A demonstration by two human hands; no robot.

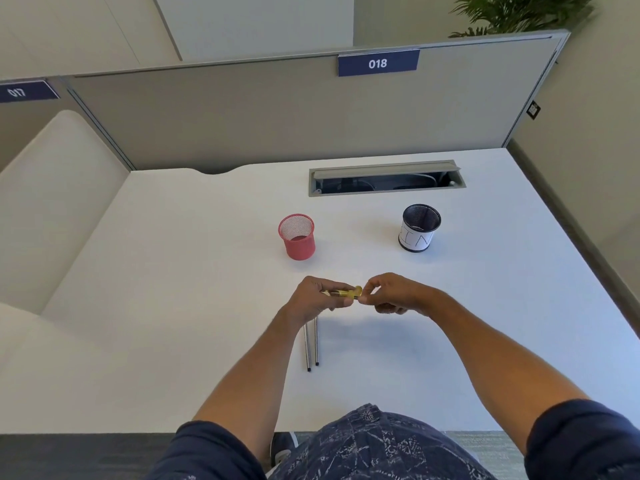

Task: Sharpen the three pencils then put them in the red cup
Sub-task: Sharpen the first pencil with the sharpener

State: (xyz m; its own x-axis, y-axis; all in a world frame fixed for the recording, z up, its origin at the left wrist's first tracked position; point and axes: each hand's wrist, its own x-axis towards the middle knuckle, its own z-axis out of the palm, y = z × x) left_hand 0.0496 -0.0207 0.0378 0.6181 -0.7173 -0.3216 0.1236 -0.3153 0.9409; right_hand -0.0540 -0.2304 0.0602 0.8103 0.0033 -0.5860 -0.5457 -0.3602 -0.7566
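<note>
Two pencils (pixel 311 344) lie on the bench (pixel 173 271) near its front edge, side by side and almost touching, long axes running front to back, dark ends toward me. Their far ends go under my left wrist, so I cannot tell whether those tips are sharpened. My guess is they sit there parked within reach, waiting their turn.

The third pencil (pixel 337 293) is up off the bench in my left hand (pixel 313 296), fingers curled round it. It looks yellowish, long axis roughly left to right, one end pointing right toward my other hand. My right hand (pixel 391 294) pinches a small yellow piece at that end, the sharpener (pixel 356 292) as far as I can judge; detail is too small to be sure. Holding both in the air, hands meeting over the bench's middle, lets one hand steady while the other turns.

Red cup (pixel 296 236) stands upright toward the back, left of centre, mouth open, no pencils showing inside it. A black-and-white cup (pixel 420 227) stands well apart toward the back right.

Judgement: sharpening under way on this pencil; none delivered.
</note>
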